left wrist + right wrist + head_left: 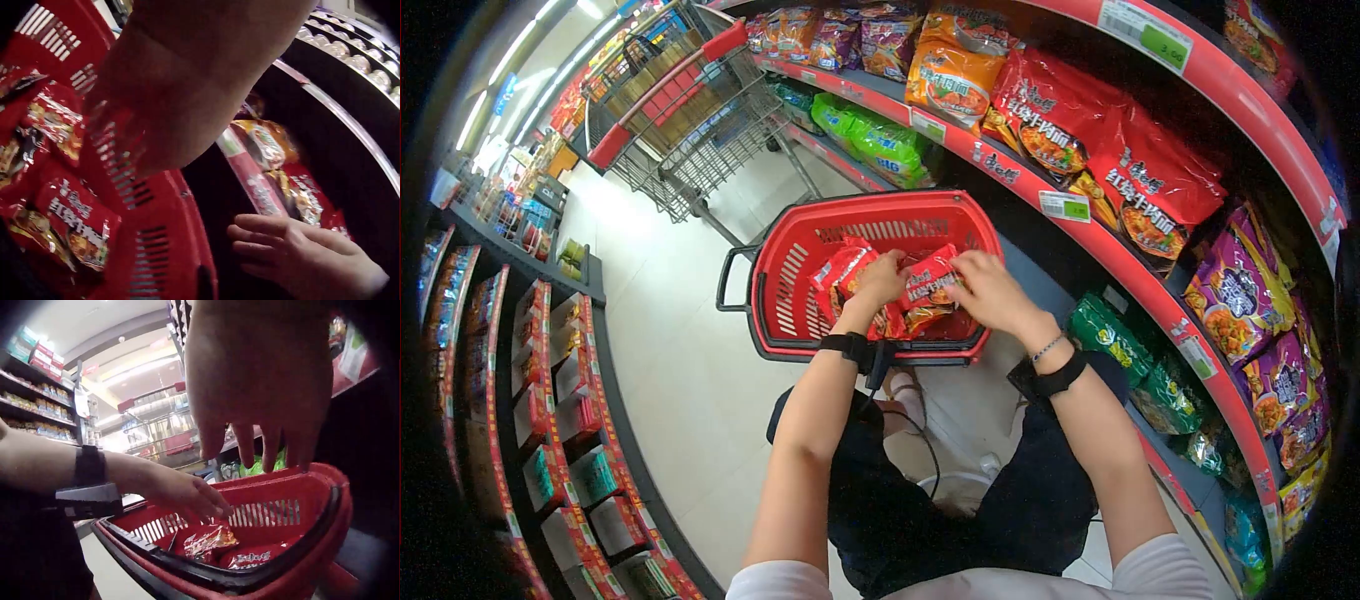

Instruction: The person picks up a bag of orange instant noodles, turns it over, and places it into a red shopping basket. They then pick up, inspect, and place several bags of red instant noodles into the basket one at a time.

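Note:
Several red noodle packets point(929, 277) lie in the red basket point(778, 262). My left hand point(880, 280) is over the packets on the left side, fingers pointing down toward them; contact is unclear. At the right side of the basket, my right hand point(992, 292) is beside a red packet, its fingers spread. The right wrist view has my right hand point(259, 387) above the basket rim, fingers apart and holding nothing, and my left hand point(190, 497) reaching inside with extended fingers. In the left wrist view, packets point(78, 222) lie flat beneath my left hand point(150, 106).
Shelves on the right hold red packets point(1145, 195), purple packets point(1245, 280) and green packs point(1108, 338). A shopping cart point(670, 110) stands beyond the basket. Low shelving point(550, 400) runs along the left, across the tiled floor point(670, 330).

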The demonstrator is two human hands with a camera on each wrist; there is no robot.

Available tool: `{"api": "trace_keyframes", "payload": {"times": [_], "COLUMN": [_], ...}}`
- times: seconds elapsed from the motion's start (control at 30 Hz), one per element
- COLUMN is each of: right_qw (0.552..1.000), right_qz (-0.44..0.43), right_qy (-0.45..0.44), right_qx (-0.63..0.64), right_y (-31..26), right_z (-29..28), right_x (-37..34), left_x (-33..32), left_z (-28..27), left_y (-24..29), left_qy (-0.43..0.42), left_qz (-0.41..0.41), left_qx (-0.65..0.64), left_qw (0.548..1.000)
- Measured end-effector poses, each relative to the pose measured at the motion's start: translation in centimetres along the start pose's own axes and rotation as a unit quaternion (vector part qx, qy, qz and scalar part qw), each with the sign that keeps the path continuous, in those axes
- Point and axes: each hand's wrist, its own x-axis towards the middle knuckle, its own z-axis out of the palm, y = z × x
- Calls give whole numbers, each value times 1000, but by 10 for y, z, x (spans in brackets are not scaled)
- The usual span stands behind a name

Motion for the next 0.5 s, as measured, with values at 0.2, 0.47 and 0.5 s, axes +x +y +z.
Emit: {"api": "trace_keyframes", "payload": {"times": [0.2,0.47,0.5], "right_qw": [997,993,992], "right_qz": [-15,5,14], "right_qy": [-70,-112,-125], "right_qx": [0,-23,-25], "right_y": [-15,-5,-4], "right_z": [33,29,27], "right_x": [15,18,17], "left_x": [2,30,24], "left_z": [17,34,20], "left_y": [-71,-88,-64], "left_qy": [-209,-138,-108], "left_qz": [108,79,34], "left_qx": [310,313,269], "left_qw": [921,936,956]}}
